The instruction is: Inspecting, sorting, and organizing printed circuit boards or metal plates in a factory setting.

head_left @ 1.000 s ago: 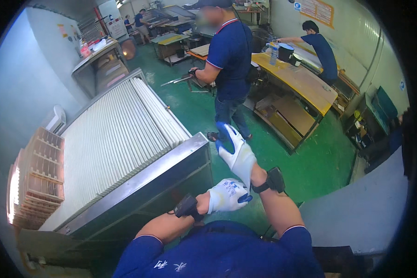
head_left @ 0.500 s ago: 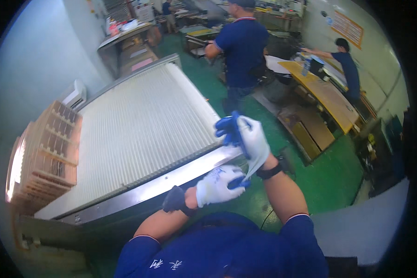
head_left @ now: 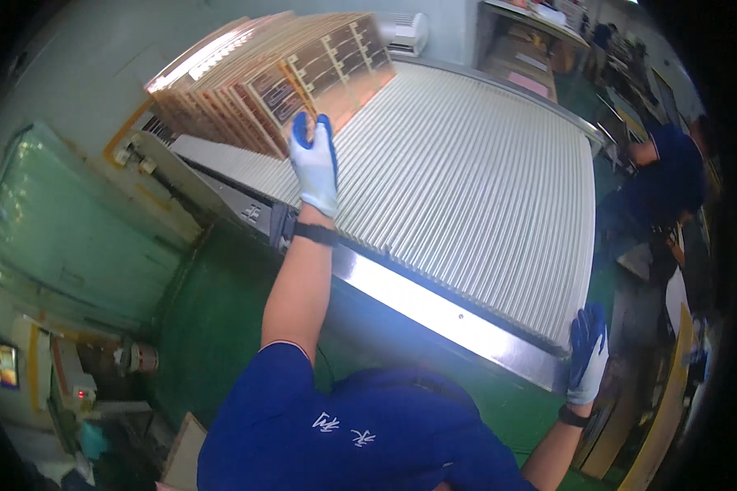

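Copper-coloured panels with dark rectangular patterns [head_left: 336,69] stand on edge, packed in a row at the far left of the ribbed roller bed [head_left: 475,180]. My left hand [head_left: 315,168], in a white glove with blue-coated fingers, reaches up to the lower edge of the nearest panels. Its thumb and fingers are apart around a panel's edge; whether they touch it I cannot tell. At the bed's near right corner is my right hand [head_left: 588,356], gloved alike, its fingers stretched out beside the metal rail [head_left: 434,307].
Another person [head_left: 659,176] in dark blue stands beyond the bed's right side. A shelf table [head_left: 540,24] is at the back. To the left are a greenish translucent sheet [head_left: 74,229] and a small lit screen [head_left: 6,364]. The floor [head_left: 221,303] is green.
My hands were together, tugging at the gloves; now they are wide apart. The left has gone to the panels, the right to the bed's corner. My view has turned left.
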Demonstrator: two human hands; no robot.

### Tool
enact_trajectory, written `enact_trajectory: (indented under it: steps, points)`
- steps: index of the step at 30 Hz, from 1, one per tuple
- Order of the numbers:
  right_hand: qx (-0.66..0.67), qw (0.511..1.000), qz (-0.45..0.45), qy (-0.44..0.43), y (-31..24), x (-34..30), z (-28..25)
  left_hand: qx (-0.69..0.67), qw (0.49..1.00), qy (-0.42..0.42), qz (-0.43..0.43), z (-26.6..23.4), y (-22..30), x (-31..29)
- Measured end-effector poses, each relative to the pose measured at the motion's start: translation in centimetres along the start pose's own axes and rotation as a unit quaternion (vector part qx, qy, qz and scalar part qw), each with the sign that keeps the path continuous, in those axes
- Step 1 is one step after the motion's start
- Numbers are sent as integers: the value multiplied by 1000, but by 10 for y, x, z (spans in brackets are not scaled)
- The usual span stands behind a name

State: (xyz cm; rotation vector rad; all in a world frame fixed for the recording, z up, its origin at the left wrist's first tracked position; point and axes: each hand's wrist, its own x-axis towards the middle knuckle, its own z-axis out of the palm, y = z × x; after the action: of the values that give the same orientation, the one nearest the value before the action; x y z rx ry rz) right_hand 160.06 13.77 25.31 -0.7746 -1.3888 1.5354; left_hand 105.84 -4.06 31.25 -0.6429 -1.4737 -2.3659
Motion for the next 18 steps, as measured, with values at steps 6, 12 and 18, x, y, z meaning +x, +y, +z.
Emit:
enact_trajectory:
  steps: [6, 12, 18]
  points:
    - [-73, 992, 94, -35, -3, 15, -11, 314, 931, 173, 68, -66, -47, 103]
    - [-102, 992, 75, -17, 0, 12, -13, 356, 921, 160, 0, -101, -106, 180]
    - [-167, 983, 64, 42, -6, 9, -1, -26, 997, 35, 60, -125, -135, 220]
